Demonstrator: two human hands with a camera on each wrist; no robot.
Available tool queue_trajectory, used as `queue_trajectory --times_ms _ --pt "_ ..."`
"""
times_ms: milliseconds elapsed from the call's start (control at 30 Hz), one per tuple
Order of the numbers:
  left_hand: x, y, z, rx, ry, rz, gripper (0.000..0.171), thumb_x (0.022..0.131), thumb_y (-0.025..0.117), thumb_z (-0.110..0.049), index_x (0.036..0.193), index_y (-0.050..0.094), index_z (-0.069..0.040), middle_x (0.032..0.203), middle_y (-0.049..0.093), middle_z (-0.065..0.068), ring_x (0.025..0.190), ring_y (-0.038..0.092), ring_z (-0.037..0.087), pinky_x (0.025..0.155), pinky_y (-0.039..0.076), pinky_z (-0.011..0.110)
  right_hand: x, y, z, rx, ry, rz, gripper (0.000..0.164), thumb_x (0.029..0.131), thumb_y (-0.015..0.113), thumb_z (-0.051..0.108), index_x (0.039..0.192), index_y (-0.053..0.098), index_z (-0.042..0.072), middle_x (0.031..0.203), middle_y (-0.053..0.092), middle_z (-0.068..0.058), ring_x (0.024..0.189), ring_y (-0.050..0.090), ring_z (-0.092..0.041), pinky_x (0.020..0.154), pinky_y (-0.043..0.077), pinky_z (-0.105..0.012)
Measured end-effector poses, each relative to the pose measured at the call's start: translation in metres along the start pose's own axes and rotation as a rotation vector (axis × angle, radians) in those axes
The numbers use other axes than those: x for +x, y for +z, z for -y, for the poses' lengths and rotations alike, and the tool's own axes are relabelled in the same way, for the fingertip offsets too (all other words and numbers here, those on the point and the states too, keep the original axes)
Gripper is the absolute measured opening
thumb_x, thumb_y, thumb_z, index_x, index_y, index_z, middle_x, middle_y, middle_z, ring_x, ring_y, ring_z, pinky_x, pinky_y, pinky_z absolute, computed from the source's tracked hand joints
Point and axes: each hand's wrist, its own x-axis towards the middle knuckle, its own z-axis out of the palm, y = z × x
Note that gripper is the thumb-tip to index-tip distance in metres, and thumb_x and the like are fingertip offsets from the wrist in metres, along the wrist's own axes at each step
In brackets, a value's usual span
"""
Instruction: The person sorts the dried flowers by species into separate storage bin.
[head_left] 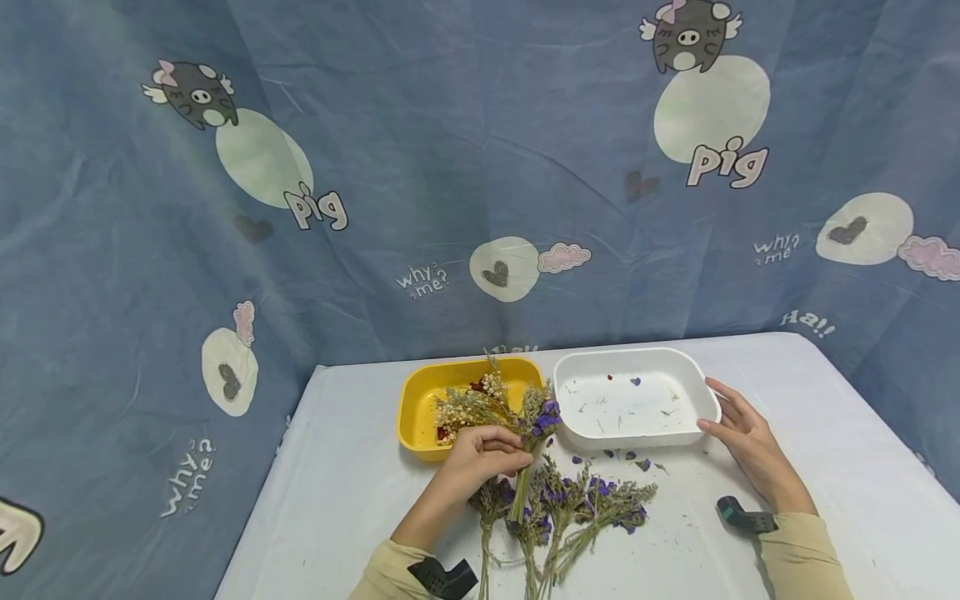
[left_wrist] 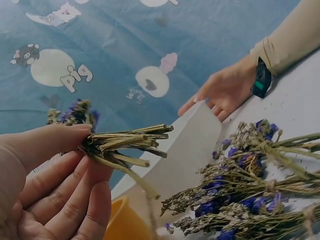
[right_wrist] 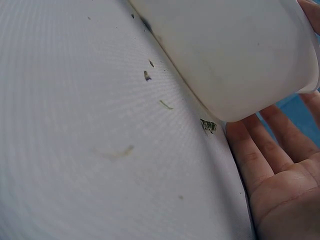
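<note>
My left hand (head_left: pixel 483 458) pinches a small bunch of dried purple flowers (head_left: pixel 546 417) between thumb and fingers, above the front right of the yellow tray (head_left: pixel 424 453). In the left wrist view, the cut ends of its stems (left_wrist: pixel 130 144) stick out past the thumb. My right hand (head_left: pixel 753 446) holds the right end of the white tray (head_left: pixel 637 438), thumb at the rim and fingers along the outside. From the right wrist view, several fingers (right_wrist: pixel 255 155) lie against the tray's outer corner. Dried cream and red flowers (head_left: pixel 468 408) lie inside the yellow tray.
Several more bunches of dried purple flowers (head_left: pixel 558 517) lie on the white-covered table (head_left: pixel 330 492) in front of the trays. Petal scraps (head_left: pixel 643 464) are scattered near the white tray and inside it. A blue patterned curtain (head_left: pixel 420 167) hangs behind the table.
</note>
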Motion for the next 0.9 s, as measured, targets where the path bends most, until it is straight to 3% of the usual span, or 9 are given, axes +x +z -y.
queue_trajectory --times_ms 167,400,600,767,900 --pt "0.008 0.001 -0.001 0.002 -0.015 -0.020 0.029 0.088 0.081 -0.013 0.110 0.072 0.005 0.091 0.076 -0.004 0.078 0.072 0.009 0.077 0.064 0.032 0.000 0.000 0.000 0.001 -0.002 0.003 0.080 0.101 0.069 0.022 0.165 0.023 0.033 0.174 0.017 -0.013 0.156 0.034 -0.012 0.108 0.042 -0.009" --pt "0.020 0.004 -0.004 0.022 -0.021 -0.044 0.030 0.086 0.084 -0.018 0.109 0.073 -0.001 0.093 0.076 0.000 0.074 0.070 0.011 0.076 0.065 0.045 -0.001 0.000 0.000 0.006 -0.002 0.006 0.080 0.101 0.068 0.022 0.165 0.023 0.033 0.174 0.018 -0.014 0.155 0.035 -0.011 0.109 0.042 -0.011" --pt "0.036 0.010 -0.009 0.066 0.002 -0.041 0.029 0.086 0.085 -0.019 0.108 0.075 -0.002 0.095 0.075 0.004 0.079 0.071 0.013 0.077 0.065 0.042 -0.001 -0.002 0.000 -0.003 -0.003 0.005 0.080 0.101 0.068 0.022 0.165 0.023 0.033 0.174 0.017 -0.014 0.155 0.034 -0.012 0.110 0.042 -0.011" --pt "0.049 0.015 -0.013 0.097 -0.016 -0.037 0.027 0.086 0.085 -0.021 0.107 0.077 -0.006 0.096 0.076 0.006 0.081 0.072 0.014 0.081 0.066 0.043 -0.001 0.000 0.000 0.012 -0.007 0.005 0.080 0.100 0.069 0.021 0.165 0.023 0.032 0.173 0.016 -0.017 0.157 0.033 -0.016 0.106 0.043 -0.008" --pt "0.058 0.018 -0.016 0.137 -0.024 -0.042 0.024 0.087 0.084 -0.022 0.105 0.078 -0.008 0.097 0.076 0.007 0.081 0.072 0.015 0.080 0.066 0.042 0.000 0.001 0.000 0.033 -0.025 0.011 0.080 0.100 0.069 0.019 0.165 0.024 0.030 0.173 0.016 -0.019 0.155 0.034 -0.012 0.103 0.043 -0.004"
